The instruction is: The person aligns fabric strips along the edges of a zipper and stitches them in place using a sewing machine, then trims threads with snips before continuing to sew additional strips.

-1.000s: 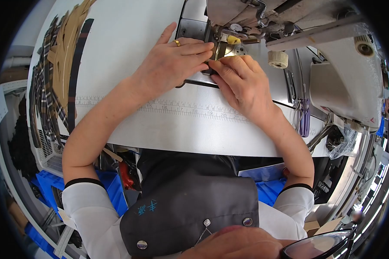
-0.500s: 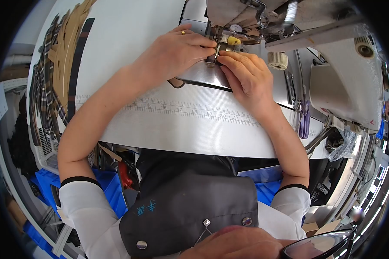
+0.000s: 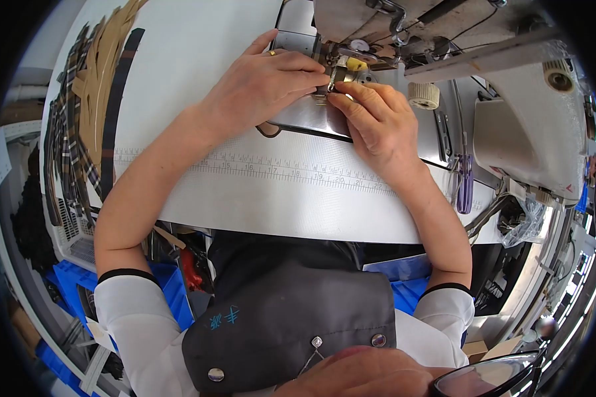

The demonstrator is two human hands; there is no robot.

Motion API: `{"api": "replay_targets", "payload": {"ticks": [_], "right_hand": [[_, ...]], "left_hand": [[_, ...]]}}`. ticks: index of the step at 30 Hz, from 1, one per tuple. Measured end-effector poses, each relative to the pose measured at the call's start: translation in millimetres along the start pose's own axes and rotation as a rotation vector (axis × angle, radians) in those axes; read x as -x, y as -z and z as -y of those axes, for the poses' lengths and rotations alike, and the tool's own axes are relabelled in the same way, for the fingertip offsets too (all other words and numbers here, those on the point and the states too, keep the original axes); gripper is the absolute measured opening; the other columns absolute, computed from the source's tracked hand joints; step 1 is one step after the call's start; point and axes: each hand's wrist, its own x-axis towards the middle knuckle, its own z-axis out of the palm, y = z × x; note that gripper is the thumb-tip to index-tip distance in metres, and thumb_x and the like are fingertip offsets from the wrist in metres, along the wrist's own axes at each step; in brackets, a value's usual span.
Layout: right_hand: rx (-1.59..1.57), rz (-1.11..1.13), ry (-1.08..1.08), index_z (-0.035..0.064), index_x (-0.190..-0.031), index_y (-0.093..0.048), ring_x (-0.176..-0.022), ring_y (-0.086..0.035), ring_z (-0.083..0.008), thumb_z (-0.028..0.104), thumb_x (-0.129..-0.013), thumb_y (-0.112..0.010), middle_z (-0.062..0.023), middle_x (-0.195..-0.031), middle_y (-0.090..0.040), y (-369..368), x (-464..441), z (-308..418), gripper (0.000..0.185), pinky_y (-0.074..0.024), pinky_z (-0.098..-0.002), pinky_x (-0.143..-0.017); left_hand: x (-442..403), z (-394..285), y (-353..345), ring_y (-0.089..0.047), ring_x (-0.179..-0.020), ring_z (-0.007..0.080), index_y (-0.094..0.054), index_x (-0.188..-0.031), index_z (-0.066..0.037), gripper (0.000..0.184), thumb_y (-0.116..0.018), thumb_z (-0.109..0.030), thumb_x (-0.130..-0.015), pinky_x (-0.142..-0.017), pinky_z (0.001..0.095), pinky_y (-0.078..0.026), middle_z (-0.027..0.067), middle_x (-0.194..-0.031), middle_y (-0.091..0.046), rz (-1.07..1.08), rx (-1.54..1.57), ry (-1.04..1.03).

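In the head view, a small coiled metal spring (image 3: 333,77) stands out at the sewing machine's metal work plate (image 3: 304,118), beside a yellow part (image 3: 356,64). My left hand (image 3: 265,83), with a ring on it, comes in from the left. Its index and middle fingertips press together at the spring's left side, its thumb lifted away. From the right, my right hand (image 3: 384,122) pinches at the spring's lower end with thumb and index finger. What lies right under the fingertips is hidden.
The white machine head (image 3: 523,132) overhangs the right side, with a ribbed knob (image 3: 424,94) near my right hand. A purple-handled screwdriver (image 3: 465,185) is at right. Plaid fabric strips (image 3: 76,132) and brown strips (image 3: 102,86) lie left. A printed ruler (image 3: 271,170) crosses the table.
My left hand has shifted slightly left, and its thumb has lifted further from the fingers. My right hand's fingertips have moved slightly down and left at the spring's lower end.
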Motion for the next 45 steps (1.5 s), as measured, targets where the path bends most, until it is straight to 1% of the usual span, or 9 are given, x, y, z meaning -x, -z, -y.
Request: {"api": "replay_targets", "payload": {"ticks": [4,7,10,22,25,31,32,36,45], "right_hand": [[0.003,0.003,-0.003,0.0089,-0.092,-0.069,-0.084,-0.06,-0.0203,0.0,-0.066,-0.068,-0.0011,-0.099,-0.066,0,1,0,0.028,-0.049,-0.0301,-0.069],[0.0,-0.056,0.04,0.0086,-0.09,-0.068,-0.069,-0.058,-0.0167,0.006,-0.072,-0.067,-0.0012,-0.095,-0.067,-4,0,-4,0.019,-0.0449,-0.0307,-0.061],[-0.007,-0.004,-0.002,0.0087,-0.093,-0.068,-0.085,-0.06,-0.0208,0.0,-0.067,-0.067,-0.0006,-0.1,-0.066,1,0,-1,0.028,-0.049,-0.0299,-0.07],[0.053,0.005,-0.038,0.0084,-0.098,-0.066,-0.089,-0.057,-0.0215,0.0,-0.071,-0.065,-0.0001,-0.103,-0.064,-3,-5,-7,0.029,-0.0491,-0.0298,-0.072],[-0.024,-0.038,-0.068,0.0076,-0.098,-0.067,-0.081,-0.059,-0.0186,0.0,-0.077,-0.064,-0.0019,-0.099,-0.064,-2,-1,-10,0.023,-0.0488,-0.0269,-0.066],[-0.891,0.011,-0.931,0.0016,-0.1,-0.067,-0.064,-0.055,-0.0083,0.012,-0.086,-0.064,-0.0048,-0.083,-0.063,26,-3,-6,0.018,-0.0438,-0.0193,-0.056],[-0.963,0.085,-0.982,-0.0013,-0.097,-0.066,-0.064,-0.056,-0.0084,0.018,-0.086,-0.066,-0.0048,-0.081,-0.063,27,-9,-15,0.022,-0.0446,-0.0193,-0.057],[-1.293,0.063,-1.059,-0.0014,-0.089,-0.066,-0.065,-0.059,-0.0099,0.019,-0.086,-0.066,-0.007,-0.083,-0.066,14,-20,-28,0.021,-0.0476,-0.0217,-0.057],[-1.22,0.02,-1.07,-0.0029,-0.093,-0.066,-0.068,-0.062,-0.0121,0.017,-0.084,-0.067,-0.0086,-0.082,-0.066,8,-28,-19,0.022,-0.0488,-0.022,-0.06]], "left_hand": [[-1,-2,1,-0.059,-0.092,0.0119,-0.068,-0.103,-0.021,0.024,-0.064,-0.017,-0.079,-0.106,0.0445,-0.032,-0.0067,-0.102,-0.062,0.013,-0.019,0.018],[-2,-3,2,-0.059,-0.092,0.0121,-0.068,-0.102,-0.021,0.024,-0.064,-0.017,-0.079,-0.106,0.0444,-0.032,-0.0064,-0.102,-0.062,0.032,-0.042,0.026],[-2,-4,3,-0.059,-0.092,0.0123,-0.068,-0.103,-0.02,0.024,-0.065,-0.016,-0.079,-0.105,0.0447,-0.031,-0.0059,-0.1,-0.062,0.042,-0.027,0.026],[-8,0,-1,-0.06,-0.094,0.0164,-0.067,-0.103,-0.015,0.02,-0.06,-0.015,-0.083,-0.104,0.0492,-0.033,-0.0036,-0.1,-0.061,0.008,0.048,0.074],[-9,0,-2,-0.06,-0.094,0.0166,-0.066,-0.103,-0.015,0.021,-0.061,-0.015,-0.083,-0.103,0.0498,-0.034,-0.0035,-0.099,-0.06,-0.008,0.064,0.068],[-8,1,-5,-0.058,-0.092,0.0183,-0.067,-0.106,-0.015,0.024,-0.061,-0.013,-0.083,-0.105,0.0468,-0.03,-0.0014,-0.095,-0.06,-0.038,0.111,0.092],[-8,1,-5,-0.058,-0.092,0.0185,-0.067,-0.106,-0.015,0.023,-0.061,-0.014,-0.083,-0.105,0.0472,-0.03,-0.001,-0.094,-0.06,-0.017,0.104,0.102],[-12,-1,1,-0.058,-0.091,0.0192,-0.067,-0.104,-0.014,0.021,-0.062,-0.018,-0.084,-0.106,0.0487,-0.028,0.0006,-0.093,-0.059,0.053,0.127,0.142],[-15,-1,-8,-0.059,-0.09,0.0162,-0.067,-0.096,-0.013,0.017,-0.063,-0.024,-0.083,-0.101,0.0496,-0.035,-0.0028,-0.093,-0.059,-0.046,0.066,0.076]]}}
